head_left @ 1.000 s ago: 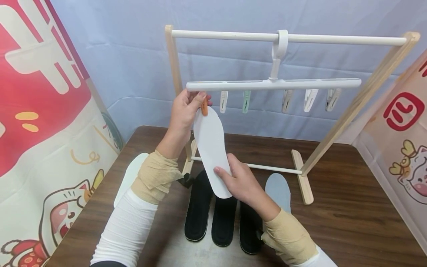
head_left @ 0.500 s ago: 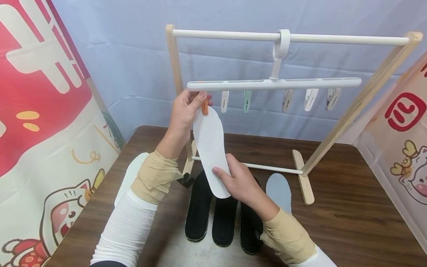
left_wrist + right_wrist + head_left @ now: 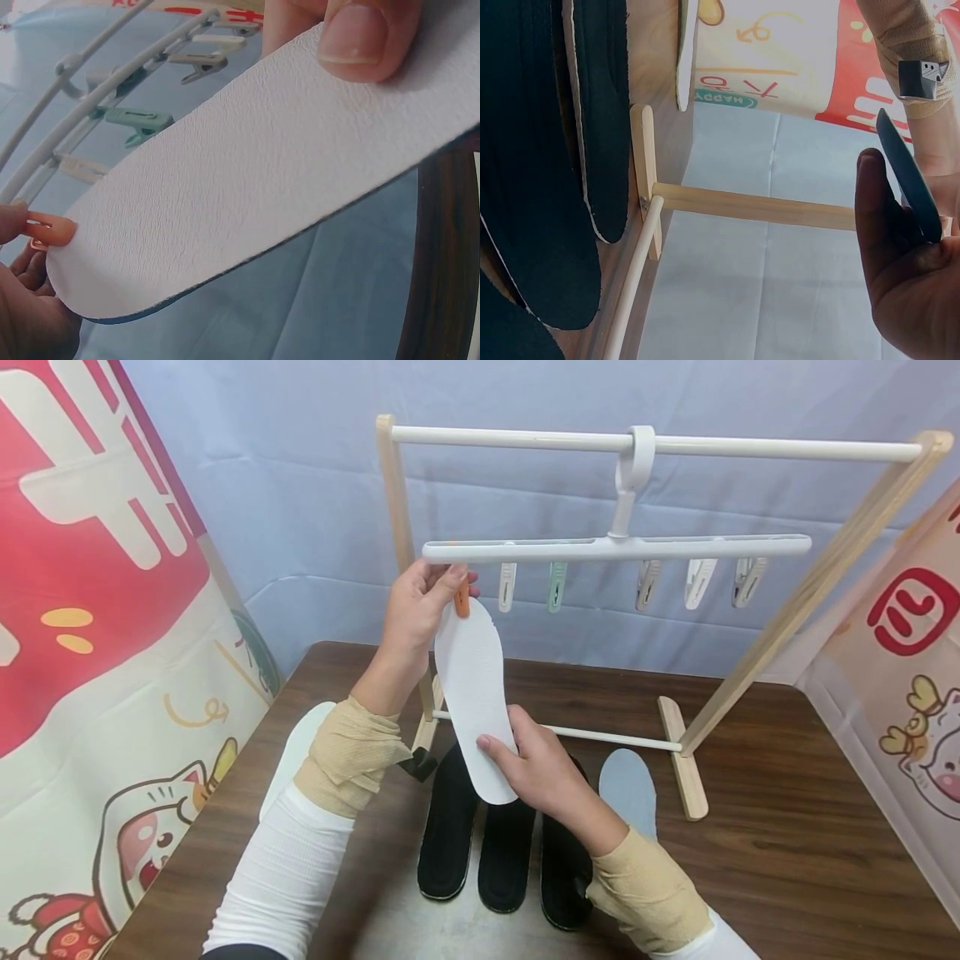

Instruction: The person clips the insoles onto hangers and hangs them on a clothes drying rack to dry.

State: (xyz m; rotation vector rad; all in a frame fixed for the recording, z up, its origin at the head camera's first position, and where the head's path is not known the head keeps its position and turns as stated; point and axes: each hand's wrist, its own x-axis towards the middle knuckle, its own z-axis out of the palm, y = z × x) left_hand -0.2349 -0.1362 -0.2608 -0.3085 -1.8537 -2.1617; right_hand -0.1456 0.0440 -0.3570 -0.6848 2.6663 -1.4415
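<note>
A white insole (image 3: 472, 672) hangs tilted below the left end of a white clip hanger (image 3: 540, 552). Its upper tip sits at an orange clothespin (image 3: 462, 602), which my left hand (image 3: 408, 614) pinches between thumb and fingers. My right hand (image 3: 543, 772) grips the insole near its lower end, thumb on the white face. In the left wrist view, the orange clothespin (image 3: 54, 229) overlaps the rounded tip of the insole (image 3: 202, 180). The right wrist view shows the insole (image 3: 907, 176) edge-on, dark, beside my fingers.
The hanger hooks over the top bar of a wooden rack (image 3: 525, 440). More clothespins, such as a green one (image 3: 556, 587), hang along it. Several black insoles (image 3: 446, 843) lie on the table (image 3: 772, 860), with a pale insole (image 3: 296, 747) at left and a grey-blue one (image 3: 628, 789) at right.
Both hands keep their places on the clothespin and the insole. The insole's lower end has shifted very slightly left; the whole head view has drifted a little.
</note>
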